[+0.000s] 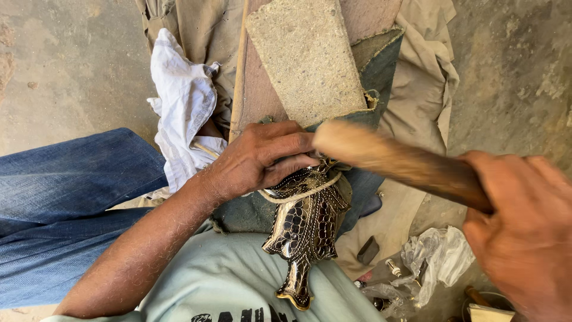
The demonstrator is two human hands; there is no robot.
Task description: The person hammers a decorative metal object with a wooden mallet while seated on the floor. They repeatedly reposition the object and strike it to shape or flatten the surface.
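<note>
My left hand (262, 158) presses down on the upper part of a dark, shiny metal piece (307, 229) with a fine patterned surface and a narrow brass-edged tail. A cord loops across the piece under my fingers. My right hand (527, 232) grips a thick wooden handle (399, 161), blurred, whose pale end hangs just above my left fingers and the top of the metal piece. The piece rests on a dark cloth in my lap, tail pointing toward me.
A rough stone block (307, 56) lies on a wooden board (253, 89) ahead. A white rag (185, 101) lies at its left, tan cloth (417, 89) underneath. Crumpled clear plastic (435, 256) and small tools sit at lower right. My jeans-clad leg (65, 197) is at left.
</note>
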